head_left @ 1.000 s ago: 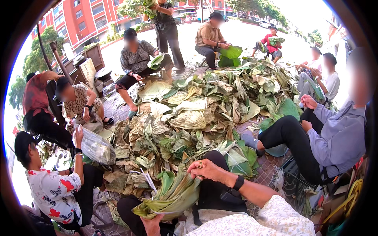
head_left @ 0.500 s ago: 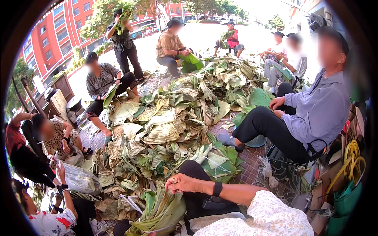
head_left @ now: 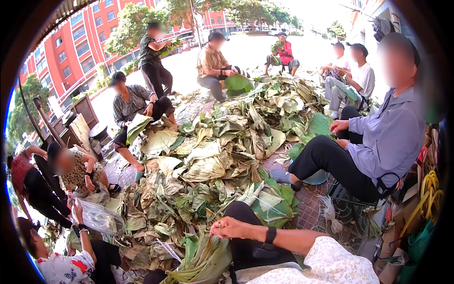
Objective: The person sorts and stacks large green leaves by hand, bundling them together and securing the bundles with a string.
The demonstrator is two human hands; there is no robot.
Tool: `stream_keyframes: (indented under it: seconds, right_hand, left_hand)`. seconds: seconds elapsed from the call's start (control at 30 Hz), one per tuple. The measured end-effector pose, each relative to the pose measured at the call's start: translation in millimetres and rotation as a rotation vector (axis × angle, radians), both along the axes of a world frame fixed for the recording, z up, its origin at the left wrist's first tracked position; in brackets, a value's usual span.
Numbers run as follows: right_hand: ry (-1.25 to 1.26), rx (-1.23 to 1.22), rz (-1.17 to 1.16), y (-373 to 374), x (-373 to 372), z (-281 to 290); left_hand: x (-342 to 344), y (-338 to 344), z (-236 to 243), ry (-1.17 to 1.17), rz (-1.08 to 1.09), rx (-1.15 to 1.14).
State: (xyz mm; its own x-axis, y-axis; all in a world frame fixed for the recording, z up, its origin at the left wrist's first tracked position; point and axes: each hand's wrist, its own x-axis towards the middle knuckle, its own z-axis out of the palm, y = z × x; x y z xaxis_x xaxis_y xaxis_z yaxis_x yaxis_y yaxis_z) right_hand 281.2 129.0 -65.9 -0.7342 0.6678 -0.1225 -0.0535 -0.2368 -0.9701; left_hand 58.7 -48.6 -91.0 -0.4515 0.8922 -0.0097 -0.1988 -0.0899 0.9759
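Note:
My right hand (head_left: 231, 228) reaches in from the lower right, with a black band on its wrist. Its fingers are curled and closed at the upper edge of a bundle of folded greenish leaves (head_left: 208, 258), which look like lotus leaves. The bundle leans by my dark-trousered knee (head_left: 242, 214). A white strip (head_left: 169, 251) lies across leaves just left of it. Out of the picture is my left hand. In front of me spreads a large heap of dry and green leaves (head_left: 203, 161).
Several people sit around the heap, one close by at right in a grey-blue shirt (head_left: 388, 137). A tied green leaf bundle (head_left: 274, 206) lies beyond my knee. Pale string (head_left: 329, 213) and a yellow coiled hose (head_left: 428, 199) are at right, a clear plastic bag (head_left: 101, 215) at left.
The view has shifted slightly, so the scene sits farther right. My right hand stays closed at the leaf bundle. The standing person at the back has turned and lowered the leaves from face height.

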Motion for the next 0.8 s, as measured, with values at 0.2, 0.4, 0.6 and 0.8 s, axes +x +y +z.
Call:
stream_keyframes:
  seconds: [0.2,0.4,0.6,0.8]
  right_hand:
    - [0.000,0.016,-0.024,-2.0,0.5,-0.1]
    - [0.015,0.020,-0.001,-1.1,0.0,-5.7]
    - [-0.003,0.020,-0.007,-0.4,0.5,-5.0]
    - [-0.028,0.009,-0.018,-2.9,1.0,0.7]
  left_hand:
    - [-0.5,2.4,-1.4,-0.013,-0.028,-0.017]
    - [-1.5,1.5,-2.5,-0.029,-0.049,-0.020]
    - [-3.5,2.5,-5.0,-0.048,-0.077,-0.037]
    - [-6.0,2.5,-9.7,-0.063,-0.110,-0.060]
